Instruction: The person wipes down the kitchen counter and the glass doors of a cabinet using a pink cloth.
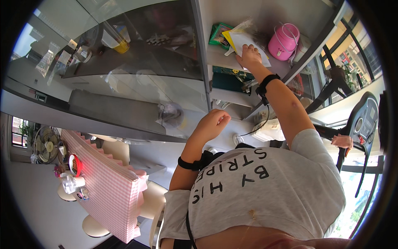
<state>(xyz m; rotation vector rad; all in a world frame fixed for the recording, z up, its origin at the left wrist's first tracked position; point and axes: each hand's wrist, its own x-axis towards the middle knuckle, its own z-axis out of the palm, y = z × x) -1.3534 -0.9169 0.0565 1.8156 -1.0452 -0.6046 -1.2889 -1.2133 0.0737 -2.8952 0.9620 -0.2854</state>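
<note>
My right hand (250,57) reaches into a cabinet shelf and lies palm down on a white paper sheet (243,40), thumb spread to the side. Beneath that sheet is a yellow sheet or folder (229,38), its edge showing. To the left is a green-edged package (220,35), and clear plastic film (245,25) lies behind the papers. A pink lidded pot with a handle (283,42) stands right of the papers. My left hand (213,125) hangs in front of the cabinet with its fingers curled in, nothing visible in it.
A sliding glass door (200,46) covers the cabinet's left part. Below the shelf is a dark green box (228,81). A treadmill console (362,119) stands at right. At lower left are a table with a pink checked cloth (115,186), stools (95,226) and a fan (48,146).
</note>
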